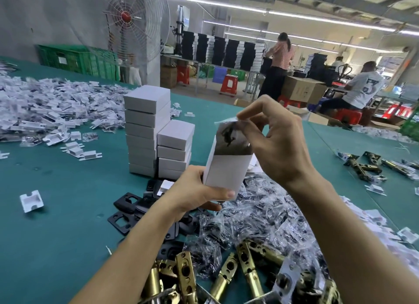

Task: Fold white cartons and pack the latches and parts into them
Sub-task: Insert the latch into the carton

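While stacked cartons (pixel 147 131) are standing behind, the left hand (pixel 195 196) is gripping an open carton (pixel 226 173) upright, the right hand (pixel 280 145) pinching a parts bag (pixel 227 134) at its mouth; latches (pixel 247 266) are crowding below, tabletop (pixel 68 213) opening leftward.

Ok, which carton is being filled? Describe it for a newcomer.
On the green table, find the two stacks of closed white boxes. In front, the left hand holds one carton upright. Only this one is open-topped, with the right hand pinching a clear bag at its top.
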Motion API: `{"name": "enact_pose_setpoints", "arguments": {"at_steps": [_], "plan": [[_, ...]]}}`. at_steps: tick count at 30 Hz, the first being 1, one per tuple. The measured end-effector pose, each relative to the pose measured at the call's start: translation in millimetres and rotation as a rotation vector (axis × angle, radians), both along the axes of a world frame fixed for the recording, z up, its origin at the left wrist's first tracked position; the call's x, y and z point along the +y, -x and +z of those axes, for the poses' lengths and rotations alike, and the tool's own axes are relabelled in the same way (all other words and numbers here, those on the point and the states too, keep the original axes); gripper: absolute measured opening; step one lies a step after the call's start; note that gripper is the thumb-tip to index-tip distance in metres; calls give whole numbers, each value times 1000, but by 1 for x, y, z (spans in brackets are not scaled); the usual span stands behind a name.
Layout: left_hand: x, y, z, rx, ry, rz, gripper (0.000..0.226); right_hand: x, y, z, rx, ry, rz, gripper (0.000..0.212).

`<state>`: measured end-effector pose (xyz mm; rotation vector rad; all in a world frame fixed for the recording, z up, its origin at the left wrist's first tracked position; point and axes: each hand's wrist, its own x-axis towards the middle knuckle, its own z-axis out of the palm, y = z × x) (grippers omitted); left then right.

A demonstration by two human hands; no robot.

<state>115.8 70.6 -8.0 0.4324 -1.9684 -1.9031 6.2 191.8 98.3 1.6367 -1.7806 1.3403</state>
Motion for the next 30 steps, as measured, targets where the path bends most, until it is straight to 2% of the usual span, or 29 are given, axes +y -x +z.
{"name": "enact_pose_setpoints", "arguments": {"at_steps": [4, 7, 11, 14, 18, 23, 26, 30], "plan": [[1, 1, 1, 9, -17, 2, 40, 2, -1, -14, -18, -84, -8, 8], [0, 0, 0, 3, -21, 10, 37, 6, -2, -17, -40, -129, -5, 16], [-1, 0, -2, 12, -14, 17, 22, 11, 6, -13, 90, -329, -135, 9], [-1, 0, -2, 22, -22, 16, 24, 15, 12, -5, 166, -474, -215, 18], [-1, 0, -2, 19, -16, 14, 26, 18, 15, -1, 136, -436, -78, 3], [-2, 0, -2, 26, -17, 2, 26, 15, 11, 3, 86, -491, 19, 24], [-1, 1, -3, 27, -11, 10, 27, 13, 10, 7, 131, -554, 2, 30], [-1, 2, -2, 37, -13, 14, 25, 17, 12, 10, 207, -479, -130, 31]]}}
